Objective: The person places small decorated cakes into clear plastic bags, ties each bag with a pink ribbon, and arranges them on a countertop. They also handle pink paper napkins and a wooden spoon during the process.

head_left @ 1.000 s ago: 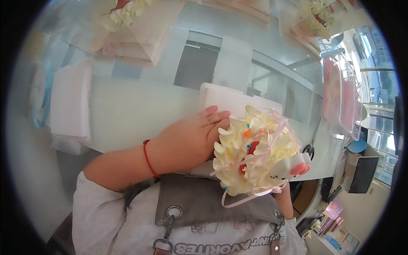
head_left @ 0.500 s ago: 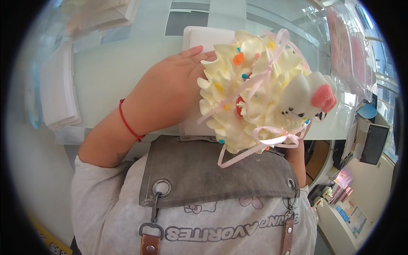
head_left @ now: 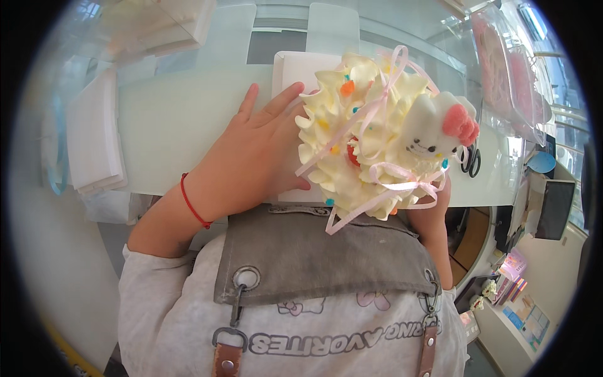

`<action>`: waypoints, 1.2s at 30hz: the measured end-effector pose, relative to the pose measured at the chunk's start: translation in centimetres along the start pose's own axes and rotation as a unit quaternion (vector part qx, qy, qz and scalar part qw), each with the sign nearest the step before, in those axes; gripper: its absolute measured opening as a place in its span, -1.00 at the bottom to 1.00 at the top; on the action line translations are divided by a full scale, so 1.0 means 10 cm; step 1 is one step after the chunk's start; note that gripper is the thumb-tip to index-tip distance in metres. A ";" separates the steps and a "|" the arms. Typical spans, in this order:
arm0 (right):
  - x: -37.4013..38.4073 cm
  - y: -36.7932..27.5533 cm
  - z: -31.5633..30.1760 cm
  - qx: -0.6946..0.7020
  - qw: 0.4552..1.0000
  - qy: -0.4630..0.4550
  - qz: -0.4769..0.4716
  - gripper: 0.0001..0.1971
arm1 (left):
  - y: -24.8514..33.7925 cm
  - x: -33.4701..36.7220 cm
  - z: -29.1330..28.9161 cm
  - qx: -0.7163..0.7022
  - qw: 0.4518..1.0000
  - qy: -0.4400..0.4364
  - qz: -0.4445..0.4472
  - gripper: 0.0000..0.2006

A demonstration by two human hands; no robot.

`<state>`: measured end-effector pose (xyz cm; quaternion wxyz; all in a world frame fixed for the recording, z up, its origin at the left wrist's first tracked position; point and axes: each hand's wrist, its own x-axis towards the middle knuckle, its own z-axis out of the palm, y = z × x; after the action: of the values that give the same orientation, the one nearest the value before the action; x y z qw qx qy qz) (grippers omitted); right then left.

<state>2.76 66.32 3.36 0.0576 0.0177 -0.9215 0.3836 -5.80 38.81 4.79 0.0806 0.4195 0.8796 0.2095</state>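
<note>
A cream ruffled bouquet-like ornament (head_left: pixel 358 132) with small coloured beads, pink ribbons and a white plush animal figure (head_left: pixel 433 135) with a pink bow fills the middle right. My right hand (head_left: pixel 433 204) holds it from below and is mostly hidden under it. My left hand (head_left: pixel 251 157), with a red string on the wrist, rests flat against the ornament's left side, fingers spread over a white sheet (head_left: pixel 292 72) lying on the glass table (head_left: pixel 182 125).
A stack of white sheets (head_left: pixel 94 138) lies at the table's left. Black scissors (head_left: pixel 470 162) sit at the right edge beside clear packets of pink material (head_left: pixel 509 69). More white stacks (head_left: pixel 157 25) lie at the back left. I wear a grey apron (head_left: pixel 314 257).
The ornament has come up closer to the camera and turned, so the plush figure now faces up. My left hand has opened its fingers against the ornament's side.
</note>
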 end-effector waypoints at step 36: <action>0.09 0.16 -0.07 -0.060 0.993 -0.033 0.099 -0.57 | 0.11 -0.18 0.24 -0.079 0.984 0.133 -0.084 -0.01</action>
<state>1.81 67.99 2.83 -0.0103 -0.0645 -0.9414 0.3309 -3.16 38.72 3.04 0.0127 0.3052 0.8951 0.3248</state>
